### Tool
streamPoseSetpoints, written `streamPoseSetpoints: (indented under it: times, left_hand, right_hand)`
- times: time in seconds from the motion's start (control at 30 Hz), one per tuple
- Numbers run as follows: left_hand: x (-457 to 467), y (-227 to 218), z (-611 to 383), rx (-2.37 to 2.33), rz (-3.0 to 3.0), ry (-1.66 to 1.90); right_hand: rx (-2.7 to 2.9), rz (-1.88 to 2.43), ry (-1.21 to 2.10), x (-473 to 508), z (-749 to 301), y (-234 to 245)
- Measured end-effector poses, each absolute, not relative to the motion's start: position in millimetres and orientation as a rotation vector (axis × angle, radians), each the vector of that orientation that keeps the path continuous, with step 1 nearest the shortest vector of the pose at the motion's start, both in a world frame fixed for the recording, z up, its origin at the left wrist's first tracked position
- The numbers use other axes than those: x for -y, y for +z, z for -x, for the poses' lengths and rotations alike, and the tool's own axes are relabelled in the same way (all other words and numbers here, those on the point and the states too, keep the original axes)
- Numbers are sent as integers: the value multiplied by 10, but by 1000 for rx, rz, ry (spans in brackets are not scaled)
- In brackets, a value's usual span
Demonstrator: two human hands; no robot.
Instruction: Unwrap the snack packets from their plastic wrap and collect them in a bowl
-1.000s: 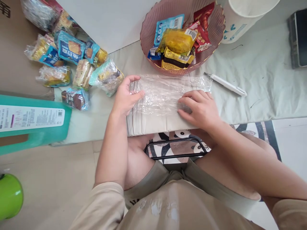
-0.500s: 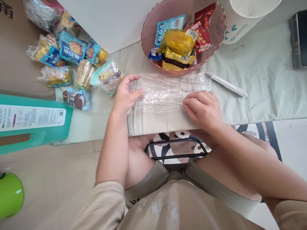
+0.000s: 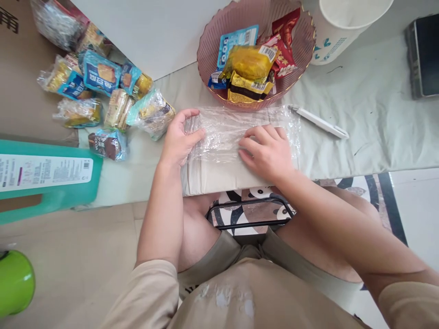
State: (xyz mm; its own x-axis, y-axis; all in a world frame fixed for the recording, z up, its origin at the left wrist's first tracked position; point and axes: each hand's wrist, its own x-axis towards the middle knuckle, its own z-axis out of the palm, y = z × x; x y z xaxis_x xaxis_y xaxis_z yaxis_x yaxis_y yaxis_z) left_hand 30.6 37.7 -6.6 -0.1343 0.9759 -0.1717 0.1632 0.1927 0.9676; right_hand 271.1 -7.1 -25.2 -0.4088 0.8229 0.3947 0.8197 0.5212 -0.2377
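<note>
A clear crinkled plastic bag (image 3: 226,130) lies flat on the pale cloth-covered table (image 3: 370,119) near its front edge. My left hand (image 3: 179,138) pinches the bag's left end between thumb and fingers. My right hand (image 3: 268,151) lies on the bag's right half with fingers stretched flat, pressing it down. Just behind the bag stands a pink ribbed bowl (image 3: 305,45) filled with wrapped snacks (image 3: 250,64).
Several snack packets (image 3: 103,91) lie in a heap at the left. A white pen-like cutter (image 3: 318,121) lies right of the bag. A white cup (image 3: 339,27) and a dark box (image 3: 423,55) stand at the back right. A teal stool (image 3: 48,176) is at the left.
My right hand has slid leftward along the bag, from its right end toward the middle. My left hand has kept its grip on the left end.
</note>
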Motion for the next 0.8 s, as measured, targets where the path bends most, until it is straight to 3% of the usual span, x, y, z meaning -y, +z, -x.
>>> streamPoseSetpoints:
  times: [0.43,0.63,0.8]
  left_hand:
    - [-424,-164,-223,-1584,-1258,1003]
    - [-391,-103,-188,-1462,-1292,939]
    - [-316,18,-171,-1313,-1238,852]
  right_hand:
    - [2312,1156,-79,215,-2816,-244]
    - [2324,944,394,124,-3036,-77]
    - [1901,1230,631,-84,-3336,103]
